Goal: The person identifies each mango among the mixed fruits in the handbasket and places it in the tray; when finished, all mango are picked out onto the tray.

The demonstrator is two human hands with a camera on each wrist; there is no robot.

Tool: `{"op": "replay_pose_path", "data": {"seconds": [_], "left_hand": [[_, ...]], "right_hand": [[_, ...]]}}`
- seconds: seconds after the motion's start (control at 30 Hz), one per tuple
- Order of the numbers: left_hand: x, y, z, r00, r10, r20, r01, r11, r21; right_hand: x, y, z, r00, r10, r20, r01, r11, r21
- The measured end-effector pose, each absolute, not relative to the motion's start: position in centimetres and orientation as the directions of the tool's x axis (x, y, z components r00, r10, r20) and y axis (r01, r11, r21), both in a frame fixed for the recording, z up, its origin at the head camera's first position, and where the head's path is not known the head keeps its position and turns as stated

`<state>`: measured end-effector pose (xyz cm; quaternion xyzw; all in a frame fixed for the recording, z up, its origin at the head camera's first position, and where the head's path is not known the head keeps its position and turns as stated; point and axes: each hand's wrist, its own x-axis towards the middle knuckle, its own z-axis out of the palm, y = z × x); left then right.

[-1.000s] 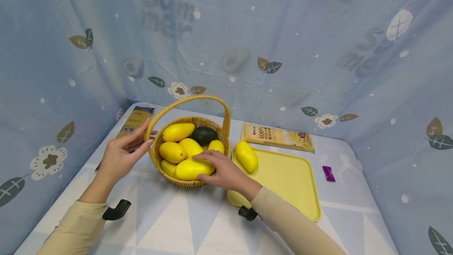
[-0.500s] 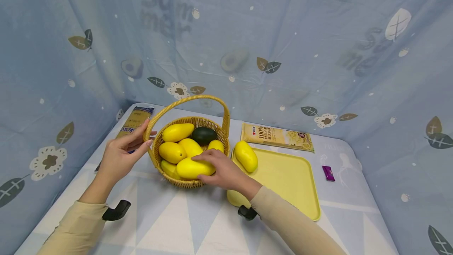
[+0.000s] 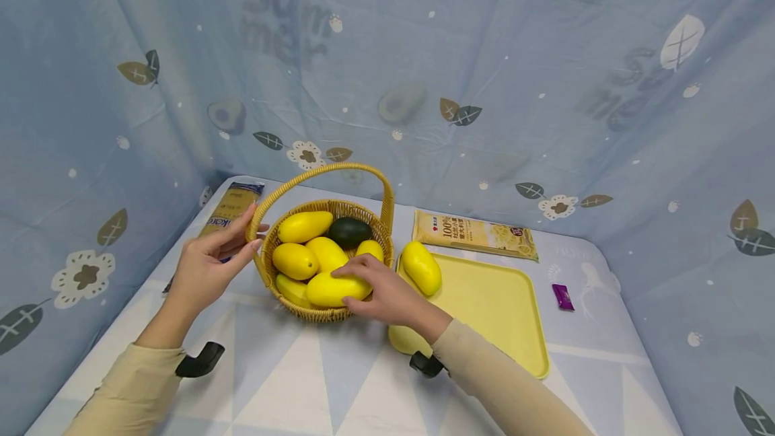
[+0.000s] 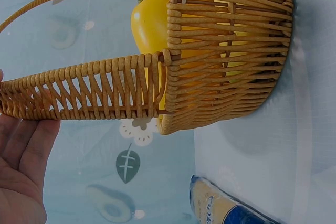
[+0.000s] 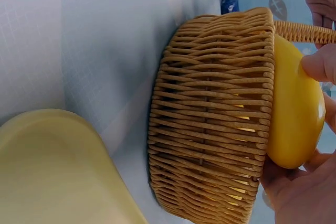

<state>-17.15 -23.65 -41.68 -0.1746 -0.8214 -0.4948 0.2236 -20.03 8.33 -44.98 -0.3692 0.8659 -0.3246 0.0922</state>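
A woven wicker basket point(image 3: 321, 315) with a tall arched handle point(image 3: 348, 166) stands on the cloth-covered table, filled with several yellow mangoes and one dark green oval fruit point(image 3: 349, 231). My left hand point(image 3: 208, 258) pinches the left side of the handle between thumb and fingers. At the front of the basket my right hand point(image 3: 384, 291) grips a yellow mango point(image 3: 331, 290), thumb on the near side and fingers over the top. In the right wrist view this mango point(image 5: 296, 103) sits at the basket's rim with fingers around it.
Right of the basket lies a yellow tray point(image 3: 484, 308) with one mango point(image 3: 422, 268) at its upper left corner. A noodle packet point(image 3: 475, 234) lies behind the tray, another packet point(image 3: 239, 200) behind my left hand. A small purple wrapper point(image 3: 562, 297) is at the far right.
The mango under my right hand has shifted slightly right within the basket, the hand moving along with it. My left hand and the basket have stayed in place.
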Motion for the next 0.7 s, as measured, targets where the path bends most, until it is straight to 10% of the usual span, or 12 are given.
{"op": "replay_pose_path", "data": {"seconds": [0.7], "left_hand": [[-17.1, -23.6, -41.9, -0.832, 0.056, 0.553, 0.513, 0.46, 0.725]], "right_hand": [[-18.7, 11.6, -44.8, -0.773, -0.609, 0.175, -0.539, 0.486, -0.688]]}}
